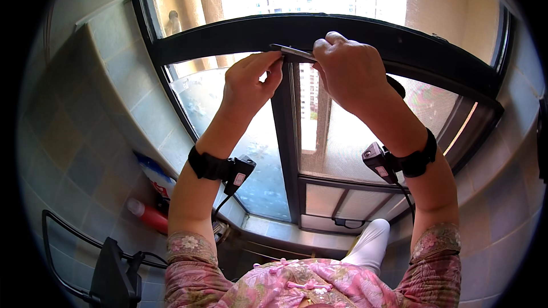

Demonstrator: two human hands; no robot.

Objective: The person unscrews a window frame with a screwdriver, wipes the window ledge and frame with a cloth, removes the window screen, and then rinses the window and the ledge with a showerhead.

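Both of my hands are raised to the dark window frame [228, 40], where its crossbar meets the upright. In my right hand [353, 71], closed fingers grip a thin silver tool [297, 52] that points left and ends in a dark tip. Its exact kind is not clear, and the part inside my fist is hidden. My left hand [246, 82] is closed in a pinch right beside the tool's left end, against the frame. Whatever lies between those fingertips is too small to make out. Behind the right wrist, a dark rounded part [395, 86] shows partly.
Below the crossbar are a frosted pane [251, 154] on the left and a mesh screen [354, 148] on the right. A red bottle [149, 215] stands low at left, near a black bent-tube frame [74, 234]. A white-covered leg or foot [370, 245] rests below. Tiled walls flank both sides.
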